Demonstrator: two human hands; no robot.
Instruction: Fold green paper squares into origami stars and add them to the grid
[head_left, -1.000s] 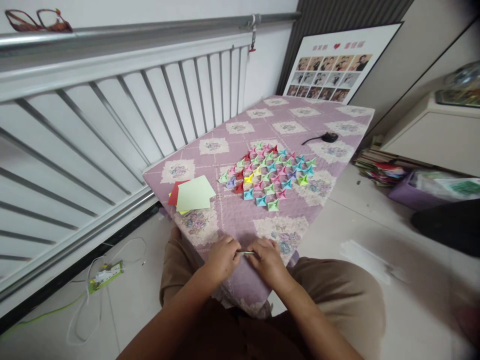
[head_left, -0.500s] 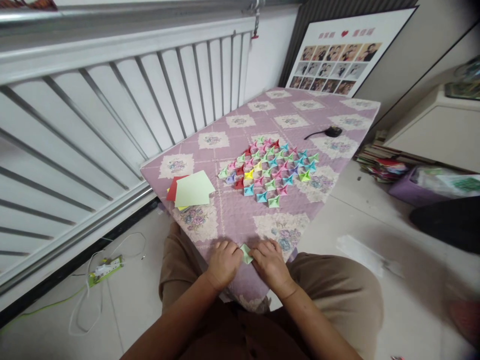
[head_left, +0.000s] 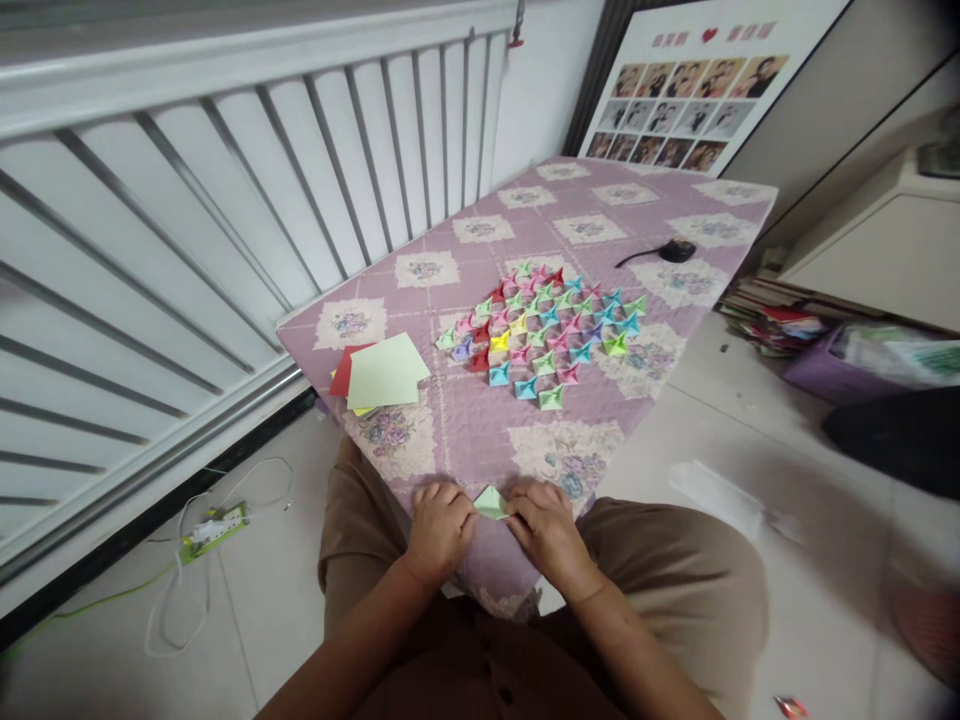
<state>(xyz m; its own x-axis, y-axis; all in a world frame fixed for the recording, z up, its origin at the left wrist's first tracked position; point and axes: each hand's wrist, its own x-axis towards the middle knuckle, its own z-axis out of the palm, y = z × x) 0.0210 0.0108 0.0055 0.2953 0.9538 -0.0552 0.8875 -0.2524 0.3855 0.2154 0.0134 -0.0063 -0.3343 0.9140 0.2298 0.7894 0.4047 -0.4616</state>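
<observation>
Head view: the left hand (head_left: 441, 530) and right hand (head_left: 550, 528) both have their fingers curled nearly closed, each pinching one end of a small folded green paper (head_left: 492, 503) between them, near the close corner of the bench (head_left: 476, 445). Beyond them, small folded pieces (head_left: 537, 338) in many colours sit in rows. Flat paper sheets (head_left: 386, 372), pale green uppermost, overlap left of these rows.

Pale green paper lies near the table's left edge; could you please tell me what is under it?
Red paper sticks out left of the pale green paper, yellow paper at its near edge; anything else beneath is covered.
</observation>
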